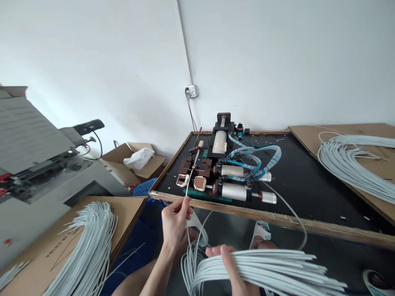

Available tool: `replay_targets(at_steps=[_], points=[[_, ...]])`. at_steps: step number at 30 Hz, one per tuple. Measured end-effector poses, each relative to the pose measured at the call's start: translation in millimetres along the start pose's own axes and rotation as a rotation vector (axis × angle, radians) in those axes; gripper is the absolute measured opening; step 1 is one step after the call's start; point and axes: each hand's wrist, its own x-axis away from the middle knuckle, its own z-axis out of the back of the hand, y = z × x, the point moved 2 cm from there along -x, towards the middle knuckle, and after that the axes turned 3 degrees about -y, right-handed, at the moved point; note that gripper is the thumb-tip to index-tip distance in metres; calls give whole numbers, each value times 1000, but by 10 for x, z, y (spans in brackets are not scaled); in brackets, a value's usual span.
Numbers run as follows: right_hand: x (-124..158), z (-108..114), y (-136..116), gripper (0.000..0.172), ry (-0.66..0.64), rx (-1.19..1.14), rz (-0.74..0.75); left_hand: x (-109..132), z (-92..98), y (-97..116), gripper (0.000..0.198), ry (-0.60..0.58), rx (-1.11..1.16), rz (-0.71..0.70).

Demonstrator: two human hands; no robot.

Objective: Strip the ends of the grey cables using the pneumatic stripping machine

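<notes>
Pinched in the fingers of my left hand [176,218] is a single thin white cable [189,185]. Its far end runs up between the jaws of a pneumatic machine [197,166] on the black table. My right hand [230,267] is closed round a thick bundle of white cables [271,265] at the lower right, in front of the table edge. Some of the bundle loops down below my hands. Two cylinders [233,192] with blue-and-white air hoses [271,160] sit to the right of the jaws.
A wooden rim [277,220] borders the table. More white cables [348,160] lie on cardboard [304,133] at right. Another cable bundle [92,238] rests on cardboard sheets at left. Behind stand an open carton [123,176] and a grey machine [33,135].
</notes>
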Motion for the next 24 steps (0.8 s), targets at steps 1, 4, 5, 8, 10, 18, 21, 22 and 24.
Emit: replay_targets(at_steps=[1,4,5,8,10,18,21,22,24], points=[[-7,14,-3,42,5,-4,-7,-2,6,-2,44,-5,-15,-6],[-30,37,12,41,24,7,-17,-9,27,-19,44,-24,-49,-16],[-38,38,24,41,25,6,-16,-12,33,-27,44,-31,-55,-18],[-59,29,68,42,5,-23,2,-23,47,-55,43,-43,-41,-20],[-67,26,96,44,-13,-11,13,-34,49,-78,43,-46,-16,-23],[-63,150,199,38,-12,26,58,-63,-2,-167,43,-160,180,-33],[-121,278,299,37,1,82,113,-66,-9,-227,47,-216,231,-19],[-148,327,344,40,1,90,125,-52,-8,-254,45,-233,226,-24],[-198,422,439,46,-10,104,140,23,-2,-316,39,-237,206,-48]])
